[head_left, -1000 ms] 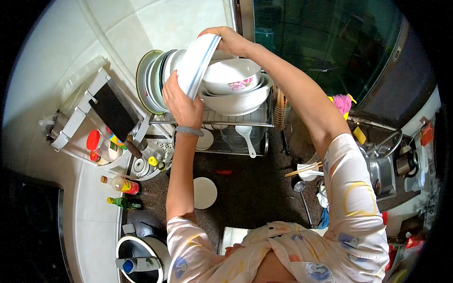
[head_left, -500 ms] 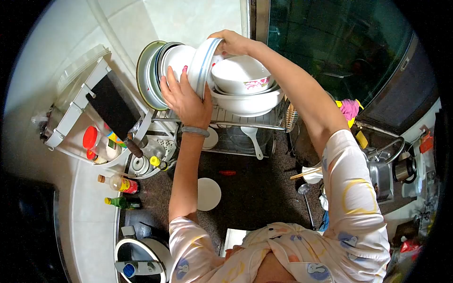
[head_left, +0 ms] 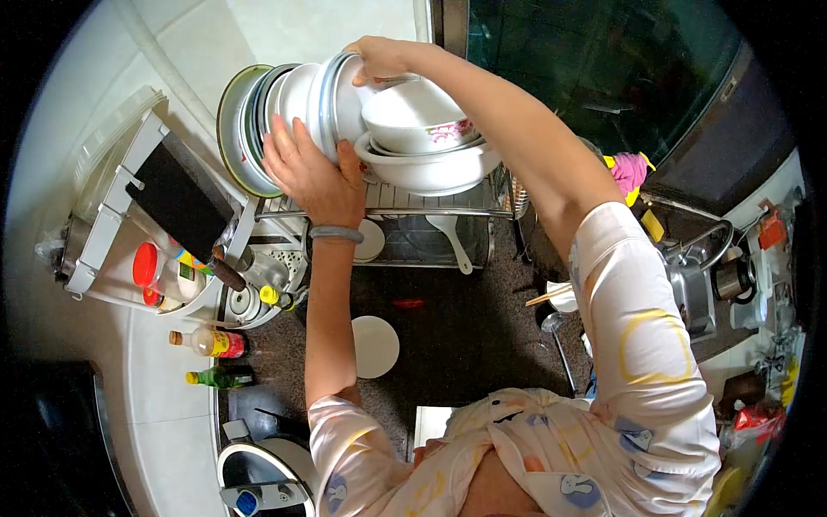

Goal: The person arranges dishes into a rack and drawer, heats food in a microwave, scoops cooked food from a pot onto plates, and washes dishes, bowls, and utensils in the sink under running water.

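Blue-rimmed white dishes (head_left: pixel 323 112) stand on edge in the wire rack (head_left: pixel 413 209), at the right end of a row of upright plates (head_left: pixel 244 129). My left hand (head_left: pixel 314 175) lies with fingers spread against the front of these dishes. At their upper right edge, my right hand (head_left: pixel 375 62) grips the rim with thumb and fingers. Just right of them, a flowered white bowl (head_left: pixel 418 121) sits nested in a larger white bowl (head_left: pixel 431 171).
Below the rack are a white spoon (head_left: pixel 452 241) and a round white disc (head_left: pixel 375 347). A knife holder (head_left: pixel 129 198) and bottles (head_left: pixel 220 343) stand left. The sink (head_left: pixel 693 302), a ladle (head_left: pixel 560 345) and chopsticks (head_left: pixel 549 295) are right.
The blue-rimmed dish has moved left and down from above the rack, into the row beside the plates. My left hand has spread its fingers, and both hands have shifted left.
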`<state>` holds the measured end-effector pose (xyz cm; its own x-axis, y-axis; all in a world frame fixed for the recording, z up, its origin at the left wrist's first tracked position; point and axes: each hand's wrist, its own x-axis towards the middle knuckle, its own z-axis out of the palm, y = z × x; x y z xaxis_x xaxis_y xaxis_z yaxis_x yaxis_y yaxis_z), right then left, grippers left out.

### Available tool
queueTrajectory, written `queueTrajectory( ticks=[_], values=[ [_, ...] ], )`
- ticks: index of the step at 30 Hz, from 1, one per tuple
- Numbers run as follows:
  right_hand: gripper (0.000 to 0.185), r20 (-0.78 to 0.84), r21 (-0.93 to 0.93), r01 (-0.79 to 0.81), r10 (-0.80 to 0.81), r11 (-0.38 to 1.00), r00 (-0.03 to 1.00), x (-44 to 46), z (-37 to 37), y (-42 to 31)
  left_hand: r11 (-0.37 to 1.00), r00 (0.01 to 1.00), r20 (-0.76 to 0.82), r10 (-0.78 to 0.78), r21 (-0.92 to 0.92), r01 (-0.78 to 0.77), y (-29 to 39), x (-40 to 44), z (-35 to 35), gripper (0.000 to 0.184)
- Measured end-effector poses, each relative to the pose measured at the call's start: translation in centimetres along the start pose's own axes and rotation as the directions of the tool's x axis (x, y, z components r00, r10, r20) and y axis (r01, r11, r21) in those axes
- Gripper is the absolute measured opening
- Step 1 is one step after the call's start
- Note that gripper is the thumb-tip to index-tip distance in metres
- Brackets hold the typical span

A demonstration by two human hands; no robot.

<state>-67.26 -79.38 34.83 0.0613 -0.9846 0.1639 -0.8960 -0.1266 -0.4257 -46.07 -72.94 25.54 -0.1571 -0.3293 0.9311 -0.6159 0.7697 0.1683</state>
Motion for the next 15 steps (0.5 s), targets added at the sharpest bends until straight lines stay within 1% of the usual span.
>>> queueTrajectory(
  ticks=[1, 3, 6, 7, 8, 10, 11, 12, 14, 15],
  values=[
    [0.034, -0.001, 0.0, -0.003, 0.003, 1.0, 1.0, 0.1, 0.1, -0.2, 1.0, 1.0, 0.001, 0.001, -0.002, -0.001, 0.0, 0.0, 0.0, 0.055],
    [0.035, -0.06, -0.015, 0.058, -0.059, 0.998, 0.996, 0.0, 0.6, -0.6, 0.999, 0.999, -0.034, -0.014, 0.036, 0.015, 0.2, 0.1, 0.0, 0.054],
    [0.039, -0.096, -0.001, 0.072, -0.071, 0.997, 0.993, 0.7, 1.5, -0.1, 0.999, 0.999, -0.052, -0.005, 0.052, 0.007, 0.0, -0.1, 0.2, 0.053],
    [0.043, -0.091, 0.028, 0.114, -0.111, 0.993, 0.99, 1.1, 1.8, 0.3, 0.999, 0.999, -0.054, 0.009, 0.051, -0.006, 0.0, -0.1, 0.2, 0.052],
    [0.043, -0.084, 0.034, 0.105, -0.102, 0.994, 0.991, 1.1, 2.1, 0.1, 0.999, 0.999, -0.042, 0.005, 0.047, -0.003, 0.0, -0.1, 0.3, 0.052],
    [0.046, -0.05, -0.15, 0.054, -0.062, 0.987, 0.997, 0.5, 1.9, -0.4, 0.999, 0.994, -0.103, 0.037, 0.015, -0.035, -0.1, -0.5, 0.7, 0.052],
    [0.042, -0.056, -0.198, 0.089, -0.102, 0.976, 0.993, -0.9, 1.6, -1.3, 0.999, 0.997, -0.068, 0.023, 0.028, -0.021, -0.2, -0.6, 0.6, 0.055],
    [0.042, -0.048, -0.19, 0.072, -0.083, 0.979, 0.995, -2.2, 0.8, -2.3, 1.0, 0.999, -0.049, 0.018, 0.017, -0.017, -0.4, -0.6, 0.7, 0.055],
    [0.035, 0.076, -0.236, 0.069, -0.053, 0.969, 0.996, -4.5, -0.4, -3.4, 0.997, 0.992, -0.098, 0.076, 0.029, -0.074, -0.7, -0.7, 0.9, 0.053],
    [0.035, 0.081, -0.231, 0.054, -0.036, 0.971, 0.996, -2.6, 0.1, -1.6, 0.997, 0.992, -0.103, 0.075, 0.038, -0.072, -0.5, -0.5, 0.8, 0.051]
  ],
)
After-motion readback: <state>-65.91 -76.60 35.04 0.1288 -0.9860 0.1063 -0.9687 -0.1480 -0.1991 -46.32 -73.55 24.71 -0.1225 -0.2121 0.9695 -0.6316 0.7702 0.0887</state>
